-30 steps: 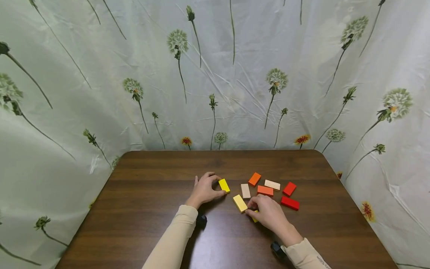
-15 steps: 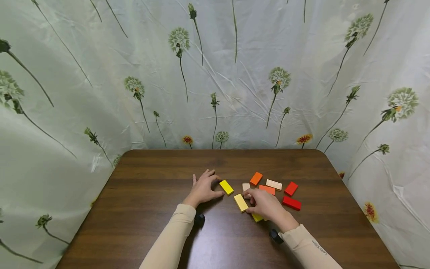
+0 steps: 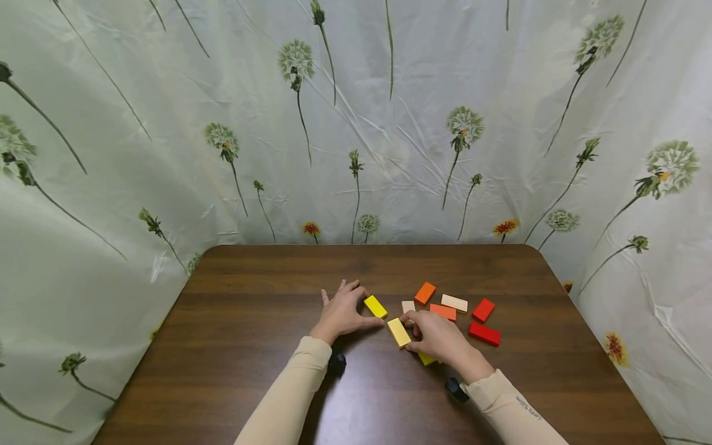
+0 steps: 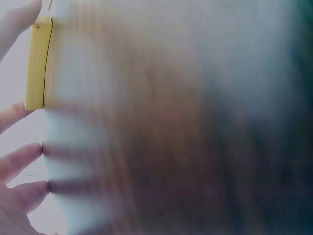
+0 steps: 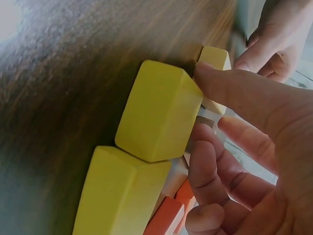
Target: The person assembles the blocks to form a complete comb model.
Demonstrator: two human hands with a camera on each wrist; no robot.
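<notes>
My left hand (image 3: 343, 312) pinches a bright yellow block (image 3: 376, 306) between thumb and index finger. In the left wrist view, the thumb meets one end of that block (image 4: 38, 66) and the index finger the other; the remaining fingers are spread. Just to its right, a pale yellow block (image 3: 398, 332) lies at the fingertips of my right hand (image 3: 442, 340). The right thumb is against it, with the index finger curled at its far side. Under the right palm, a yellow block (image 3: 426, 359) is mostly hidden; the right wrist view shows two yellow blocks (image 5: 156, 112) end to end.
Beyond the right hand lie a pale wood block (image 3: 408, 306), another wood block (image 3: 454, 303), an orange block (image 3: 425, 293) and a red-orange block (image 3: 443, 312). Two red blocks (image 3: 484, 334) lie farther right. A flowered curtain (image 3: 389, 154) hangs behind the brown table (image 3: 250, 309).
The right hand has moved from the near yellow block up to the pale yellow one. The left thumb opened away, then closed in again; the block by it has turned slightly.
</notes>
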